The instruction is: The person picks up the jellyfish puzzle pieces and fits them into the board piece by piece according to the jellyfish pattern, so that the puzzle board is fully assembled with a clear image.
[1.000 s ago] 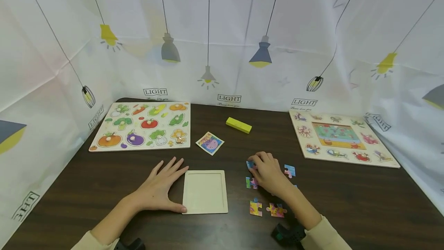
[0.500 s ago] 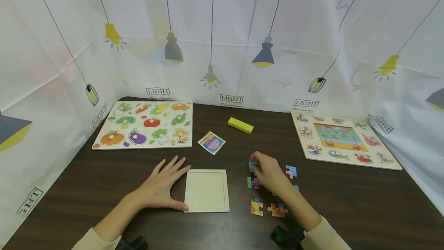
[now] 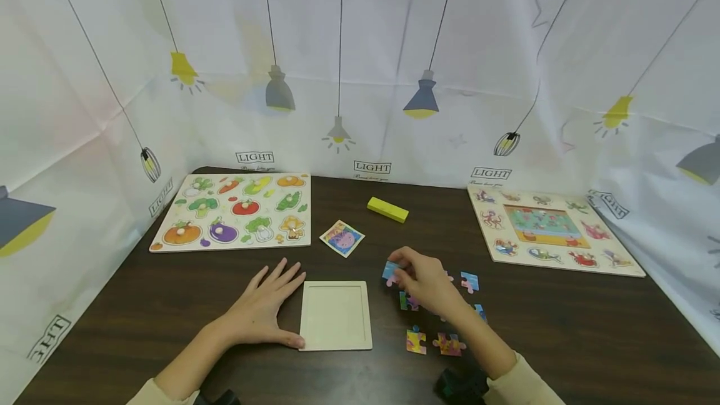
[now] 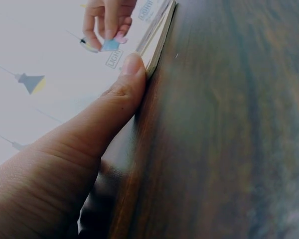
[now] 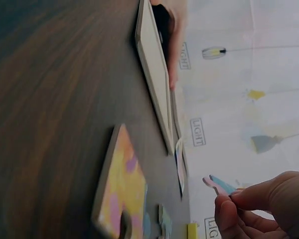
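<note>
My right hand (image 3: 426, 280) pinches a blue and pink jigsaw piece (image 3: 390, 272) between thumb and fingers. In the right wrist view the held piece (image 5: 220, 184) is raised off the table. My left hand (image 3: 261, 311) lies with spread, straight fingers at the left side of a pale square puzzle tray (image 3: 336, 317), thumb touching its lower left corner. In the left wrist view the thumb (image 4: 132, 67) presses the tray's edge. Around the right hand lie several loose pieces, among them a yellow piece (image 3: 415, 340), a yellow-purple piece (image 3: 449, 345) and a blue-pink piece (image 3: 469, 281).
Behind the tray lies a small picture card (image 3: 342, 238) with a pink figure. A yellow block (image 3: 387, 209) sits farther back. A vegetable puzzle board (image 3: 230, 211) occupies the back left, and a sea-animal board (image 3: 554, 230) the back right. A printed curtain (image 3: 225, 117) surrounds the dark table.
The right hand has picked the blue-pink piece up from among the others and shifted it left, toward the tray. The left hand stays at the tray's side.
</note>
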`<control>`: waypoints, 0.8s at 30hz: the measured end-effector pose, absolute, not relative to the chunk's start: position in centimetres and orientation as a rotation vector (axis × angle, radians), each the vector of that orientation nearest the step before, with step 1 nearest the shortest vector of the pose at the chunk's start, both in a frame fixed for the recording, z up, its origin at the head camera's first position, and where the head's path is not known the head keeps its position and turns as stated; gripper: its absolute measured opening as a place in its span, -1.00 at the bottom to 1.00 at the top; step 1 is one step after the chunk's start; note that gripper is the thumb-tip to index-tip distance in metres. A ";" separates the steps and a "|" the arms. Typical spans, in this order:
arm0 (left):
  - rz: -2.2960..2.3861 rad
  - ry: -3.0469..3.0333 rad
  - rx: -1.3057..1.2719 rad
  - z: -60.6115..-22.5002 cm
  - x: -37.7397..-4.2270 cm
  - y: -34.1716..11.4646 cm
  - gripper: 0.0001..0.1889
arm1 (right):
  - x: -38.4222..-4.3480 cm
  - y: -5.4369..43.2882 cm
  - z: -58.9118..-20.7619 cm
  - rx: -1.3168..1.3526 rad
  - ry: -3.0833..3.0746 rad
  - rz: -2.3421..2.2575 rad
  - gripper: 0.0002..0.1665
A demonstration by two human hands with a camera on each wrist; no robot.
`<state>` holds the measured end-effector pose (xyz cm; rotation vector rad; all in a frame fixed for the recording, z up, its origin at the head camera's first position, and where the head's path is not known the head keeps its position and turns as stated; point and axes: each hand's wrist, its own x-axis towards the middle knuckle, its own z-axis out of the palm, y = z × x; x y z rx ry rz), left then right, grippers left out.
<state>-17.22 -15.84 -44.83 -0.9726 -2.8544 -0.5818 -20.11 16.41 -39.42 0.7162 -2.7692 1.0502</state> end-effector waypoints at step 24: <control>-0.607 -2.887 -0.944 -44.8 -17.1 -15.7 0.12 | -19.5 9.7 -39.6 0.932 -2.737 1.243 -0.85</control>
